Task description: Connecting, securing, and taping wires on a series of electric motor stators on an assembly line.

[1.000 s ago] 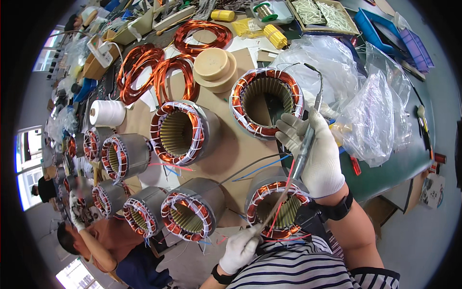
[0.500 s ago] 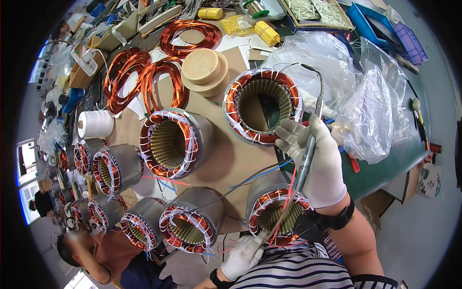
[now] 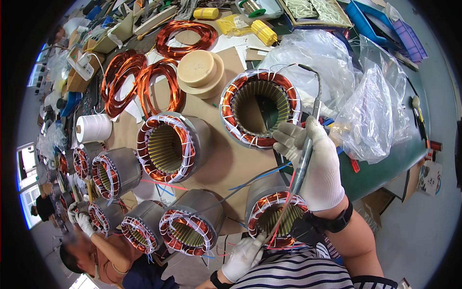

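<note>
My right hand, in a white glove, holds a long slim metal rod-like tool across the palm, thumb against it and fingers stretched out. The tool's bent tip is by the far right rim of a stator with copper windings laced in white. Its tapering lower part runs down to my left hand, also gloved, whose fingers close at that end. Between my hands sits another stator, its front partly hidden by the tool. Red lead wires hang alongside the tool.
Several stators stand to the left. Copper coils, a cream spool and a white thread cone lie behind. Plastic bags cover the right. At lower left, a co-worker's gloved hands are at a stator.
My hands and the tool stay almost in place; the view shifts slightly. The co-worker's gloved hands have come into view at a stator on the left.
</note>
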`<state>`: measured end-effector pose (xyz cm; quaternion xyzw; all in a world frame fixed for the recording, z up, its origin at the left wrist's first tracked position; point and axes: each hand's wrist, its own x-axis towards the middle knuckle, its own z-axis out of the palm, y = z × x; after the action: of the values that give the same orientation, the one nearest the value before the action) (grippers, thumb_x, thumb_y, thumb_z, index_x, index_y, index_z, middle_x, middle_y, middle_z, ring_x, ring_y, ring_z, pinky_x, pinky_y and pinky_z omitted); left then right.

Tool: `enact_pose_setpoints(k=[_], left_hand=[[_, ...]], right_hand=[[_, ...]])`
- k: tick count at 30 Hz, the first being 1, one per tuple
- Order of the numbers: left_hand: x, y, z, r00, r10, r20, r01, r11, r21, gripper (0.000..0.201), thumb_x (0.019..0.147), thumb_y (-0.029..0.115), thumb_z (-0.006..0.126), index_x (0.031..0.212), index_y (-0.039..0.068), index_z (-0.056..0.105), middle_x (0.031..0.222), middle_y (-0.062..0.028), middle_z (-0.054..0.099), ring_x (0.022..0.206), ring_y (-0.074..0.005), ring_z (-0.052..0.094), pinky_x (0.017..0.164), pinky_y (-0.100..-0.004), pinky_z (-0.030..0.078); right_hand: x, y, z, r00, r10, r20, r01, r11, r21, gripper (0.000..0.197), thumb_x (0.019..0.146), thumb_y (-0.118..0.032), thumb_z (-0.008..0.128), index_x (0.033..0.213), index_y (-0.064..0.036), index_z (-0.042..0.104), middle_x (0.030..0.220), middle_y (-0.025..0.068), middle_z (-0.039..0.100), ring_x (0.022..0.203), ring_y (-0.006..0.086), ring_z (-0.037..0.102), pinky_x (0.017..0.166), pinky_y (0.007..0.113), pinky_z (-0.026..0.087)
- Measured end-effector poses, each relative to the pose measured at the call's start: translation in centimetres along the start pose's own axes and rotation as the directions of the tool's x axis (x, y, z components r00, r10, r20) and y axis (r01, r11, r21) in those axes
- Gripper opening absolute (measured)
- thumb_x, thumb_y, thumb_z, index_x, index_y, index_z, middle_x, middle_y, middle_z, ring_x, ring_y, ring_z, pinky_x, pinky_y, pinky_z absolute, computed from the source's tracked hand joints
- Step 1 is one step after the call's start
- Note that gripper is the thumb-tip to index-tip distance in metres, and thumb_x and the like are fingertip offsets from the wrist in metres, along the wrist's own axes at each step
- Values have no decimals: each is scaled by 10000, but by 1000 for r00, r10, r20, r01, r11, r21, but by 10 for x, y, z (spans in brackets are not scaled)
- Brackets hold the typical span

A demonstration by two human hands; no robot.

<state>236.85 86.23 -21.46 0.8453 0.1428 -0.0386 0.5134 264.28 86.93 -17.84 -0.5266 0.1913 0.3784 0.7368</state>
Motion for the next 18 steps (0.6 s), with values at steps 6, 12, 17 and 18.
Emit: enact_pose_setpoints(k=[6, 12, 17, 18], left_hand=[[0, -1, 0, 1000, -2, -3, 2, 1000, -6, 525, 747, 3, 616, 1242, -39, 446, 721, -121, 514, 654, -297, 528, 617, -378, 439], [1, -2, 1, 1000, -7, -1, 7, 1000, 2, 528, 729, -2, 621, 1230, -35, 458, 713, -114, 506, 642, -289, 525, 606, -372, 436], [-1, -2, 0, 1000, -7, -7, 7, 1000, 2, 548, 719, -14, 619, 1240, -31, 450, 695, -107, 491, 630, -284, 517, 593, -370, 429], [-1, -2, 0, 1000, -8, -7, 8, 1000, 2, 548, 719, -14, 619, 1240, -31, 450, 695, -107, 491, 630, -284, 517, 593, -370, 429]], right_hand=[[0, 0, 2, 1000, 4, 2, -4, 1000, -23, 434, 936, -334, 452, 1105, 60, 520, 1024, 155, 620, 941, 212, 609, 790, 296, 475], [1, 0, -2, 1000, -1, 6, 1, 999, -44, 431, 934, -342, 453, 1080, 54, 537, 1015, 151, 623, 930, 206, 612, 770, 281, 472], [0, 2, 0, 1000, -2, 23, 3, 999, -52, 425, 931, -343, 461, 1066, 50, 549, 1005, 147, 625, 921, 203, 614, 762, 280, 473], [0, 2, 0, 1000, -7, 28, 8, 999, -38, 407, 951, -314, 430, 1094, 63, 482, 1043, 192, 588, 939, 246, 604, 790, 322, 486]])
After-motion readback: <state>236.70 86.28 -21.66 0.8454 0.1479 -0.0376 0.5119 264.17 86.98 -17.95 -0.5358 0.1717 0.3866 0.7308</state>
